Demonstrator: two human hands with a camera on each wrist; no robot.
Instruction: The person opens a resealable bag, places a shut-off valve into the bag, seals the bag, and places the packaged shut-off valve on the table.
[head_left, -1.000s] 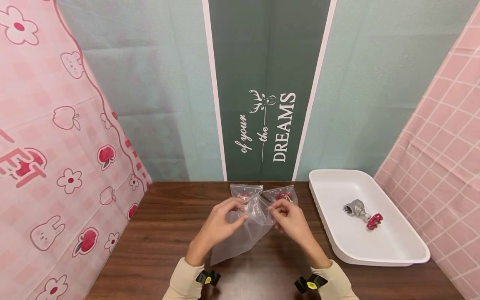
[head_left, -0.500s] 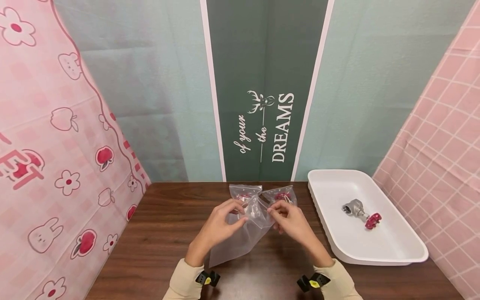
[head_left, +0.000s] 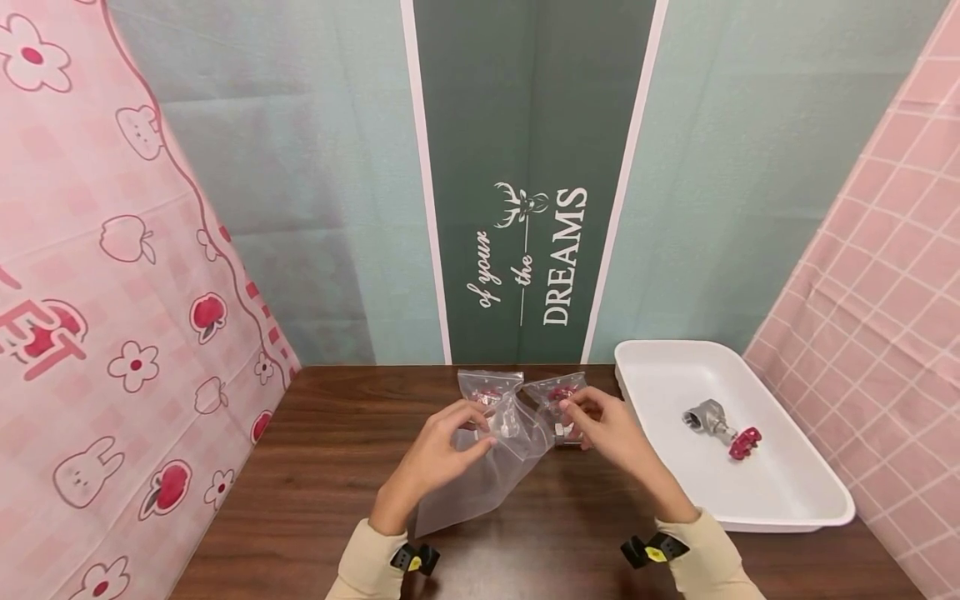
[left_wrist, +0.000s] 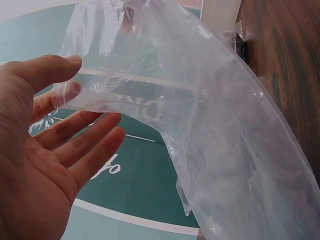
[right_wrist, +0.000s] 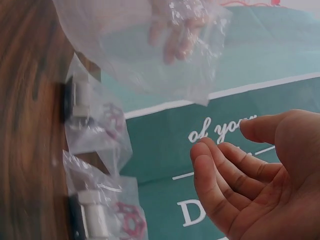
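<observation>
Right hand (head_left: 611,433) has come off the large clear bag (head_left: 480,483) and shifted rightward; half a second ago its fingertips were at the bag's edge. Now thumb and fingers are loosely bent with a gap between them, holding nothing; the right wrist view shows the bag's corner hanging apart from them. Left hand (head_left: 442,446) matches its earlier place: fingers relaxed, thumb spread from index, index fingertip seen through the film at the bag's edge, no clear pinch. Bag slants above the table (head_left: 315,500) between the hands; cannot tell whether its low corner touches the wood. Beyond it, two small bags, the left one (head_left: 491,382) and the right one (head_left: 551,392), each with a red handwheel and metal part inside. A loose valve (head_left: 725,432) lies in the white tray (head_left: 787,510), to the right. My reading: support for the large bag now falls to the left side alone, leaving the right hand free.
</observation>
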